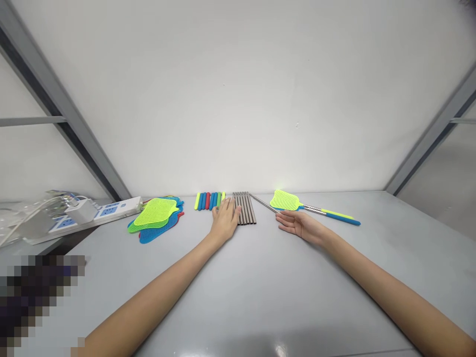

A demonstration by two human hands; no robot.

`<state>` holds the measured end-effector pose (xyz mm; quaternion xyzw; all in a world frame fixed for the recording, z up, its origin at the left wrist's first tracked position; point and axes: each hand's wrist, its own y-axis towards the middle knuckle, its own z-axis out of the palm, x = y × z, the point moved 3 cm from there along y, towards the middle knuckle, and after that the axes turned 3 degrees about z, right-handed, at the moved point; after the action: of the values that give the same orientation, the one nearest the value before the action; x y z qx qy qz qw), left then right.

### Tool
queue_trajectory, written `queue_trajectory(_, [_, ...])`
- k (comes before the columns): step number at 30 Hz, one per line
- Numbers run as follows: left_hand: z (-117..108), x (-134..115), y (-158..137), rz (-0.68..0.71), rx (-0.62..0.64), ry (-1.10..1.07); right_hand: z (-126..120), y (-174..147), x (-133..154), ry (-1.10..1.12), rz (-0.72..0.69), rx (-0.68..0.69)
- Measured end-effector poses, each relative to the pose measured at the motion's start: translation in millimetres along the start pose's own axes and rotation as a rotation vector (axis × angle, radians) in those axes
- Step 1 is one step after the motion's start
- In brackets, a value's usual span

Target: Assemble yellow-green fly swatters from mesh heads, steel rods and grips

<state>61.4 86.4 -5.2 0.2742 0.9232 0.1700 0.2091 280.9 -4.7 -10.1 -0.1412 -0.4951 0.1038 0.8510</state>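
Note:
My left hand (225,220) lies palm down with its fingers spread. Its fingertips reach the left side of a row of metal rods (245,208) and the lower ends of several coloured handle grips (206,201). One more metal rod (263,202) slants away from that row, its near end at the fingers of my right hand (300,227). This hand is turned on its side, thumb uppermost, and appears to pinch the rod's end; the exact contact is partly hidden. Just beyond it lie fly swatters with metal shafts, a yellow swatter (285,200) over a blue one (345,219).
A pile of loose swatter heads (156,213) in yellow, green, blue and red lies at the left. Farther left are a white power strip (119,208) with a plugged-in adapter (81,212), cables and plastic bags. A white wall (238,99) closes the table's back edge.

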Motion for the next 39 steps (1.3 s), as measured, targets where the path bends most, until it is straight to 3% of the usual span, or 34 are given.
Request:
queue_trajectory(5, [4, 8, 2, -0.018, 0.009, -0.018, -10, -11, 13, -0.229, 0.025, -0.072])
queue_trajectory(13, [-1, 9, -15, 0.04, 0.066, -0.066, -36, -18, 39, -0.653, -0.048, -0.336])
queue_trajectory(22, [-2, 10, -19, 0.012, 0.067, -0.047, -40, -8, 40, -1.099, -0.328, -0.493])
queue_trajectory(29, [-4, 8, -20, 0.02, 0.065, -0.041, -45, -4, 35, -1.314, -0.325, -0.481])
queue_trajectory(39, [-4, 8, -19, 0.023, 0.081, -0.048, -37, -3, 31, -1.46, -0.366, -0.329])
